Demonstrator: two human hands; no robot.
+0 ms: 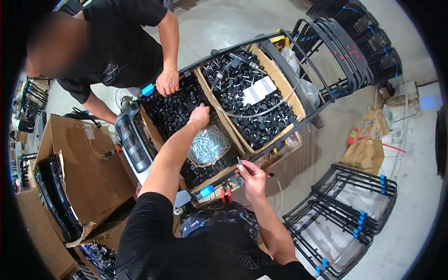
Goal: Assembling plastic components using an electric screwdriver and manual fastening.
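Head view: the right hand's fingers are pinched together on a small thin piece, held just beyond the near edge of the black-framed bench. The left hand reaches farther, its fingers among small black parts in a cardboard box; whether they grip one, I cannot tell. Just nearer lie silvery screws. To the right, black knobs fill another section beneath a white sheet. On the far left, a co-worker's hand is at the black parts.
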